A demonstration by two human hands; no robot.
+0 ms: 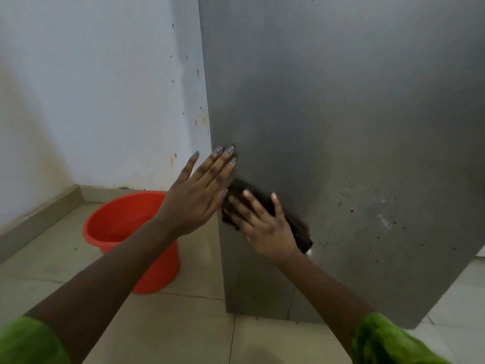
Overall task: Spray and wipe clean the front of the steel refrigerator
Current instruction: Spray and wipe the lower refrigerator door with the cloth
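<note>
**Wiping the lower steel panel**

Your right hand (265,224) lies flat, fingers spread, pressing a dark cloth (296,227) against the refrigerator (341,114) low near its left edge. Your left hand (199,190) is open and empty, fingertips braced on that edge. Keep the palm pressure even and stroke rightward toward the dried specks (351,210). An orange bucket (115,224) stands on the floor beyond, by the spattered wall (105,88).

The right hand (265,227) presses a dark cloth (294,224) flat against the steel refrigerator (341,127); the left hand (199,195) rests spread at its edge, beside a red bucket (118,227).
</note>
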